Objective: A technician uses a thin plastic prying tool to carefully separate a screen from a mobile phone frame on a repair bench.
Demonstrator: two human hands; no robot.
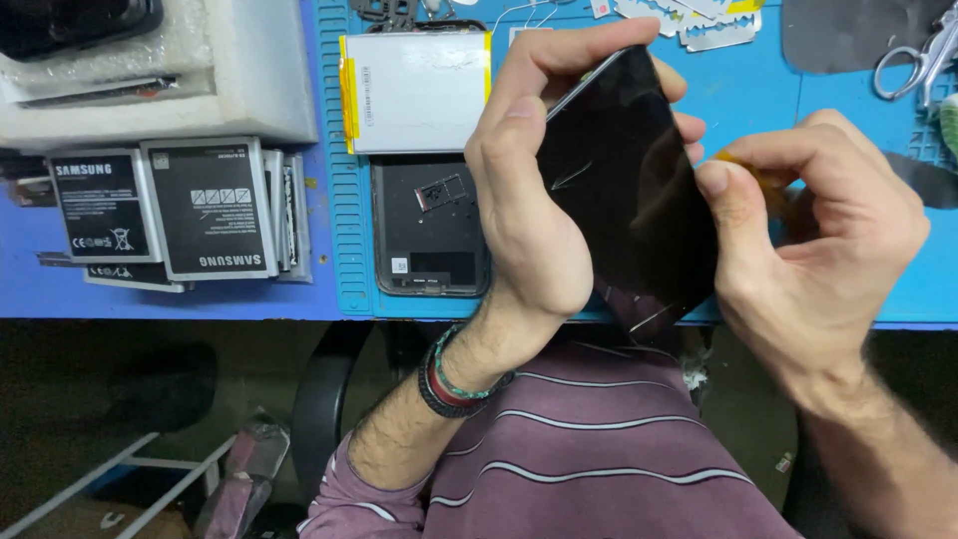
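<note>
left: battery stack [190,210], foam block [200,75] crowd the bench
centre: flat battery [414,92], open phone back [429,228] block mat
right: bare blue mat [848,100] below scissors [918,60]

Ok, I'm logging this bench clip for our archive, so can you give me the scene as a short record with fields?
setting: blue work mat on a bench, seen from above
left hand: left hand grips the dark screen panel by its left edge
right hand: right hand pinches a small yellow pick at the panel's right edge
panel state: tilted, held above the mat, scratched and cracked near the lower corner
behind the panel: flat silver battery and an open dark phone back
left of mat: stacked phone batteries
top right: scissors
</note>
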